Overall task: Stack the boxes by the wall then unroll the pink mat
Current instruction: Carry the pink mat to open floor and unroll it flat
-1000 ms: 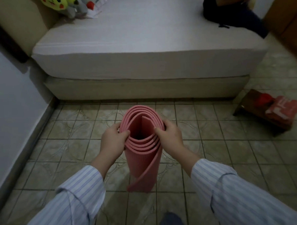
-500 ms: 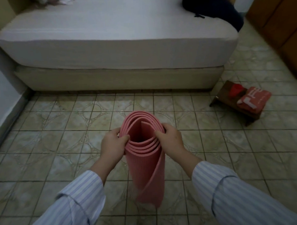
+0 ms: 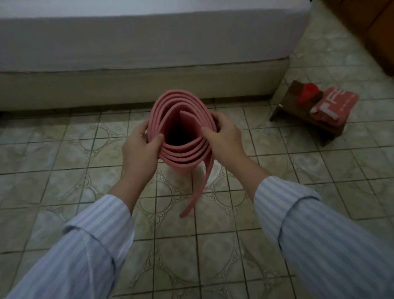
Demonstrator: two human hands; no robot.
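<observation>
The pink mat (image 3: 182, 154) is rolled into a loose spiral and held upright above the tiled floor, its open end facing me. My left hand (image 3: 139, 151) grips the roll's left rim, thumb inside the outer layers. My right hand (image 3: 225, 139) grips the right rim the same way. The mat's outer flap (image 3: 199, 190) has come loose and hangs down to the lower right of the roll. No boxes are in view.
A bed (image 3: 142, 50) with a white mattress spans the back. A small dark wooden stool (image 3: 302, 113) with red items (image 3: 334, 106) on it stands on the floor at the right. A wooden wardrobe (image 3: 371, 17) fills the top right corner. Tiled floor (image 3: 57, 178) lies all around.
The view has tilted down and come closer to the bed. The roll has loosened, and its outer flap now hangs free to the lower right. Both hands keep their grip on the rim.
</observation>
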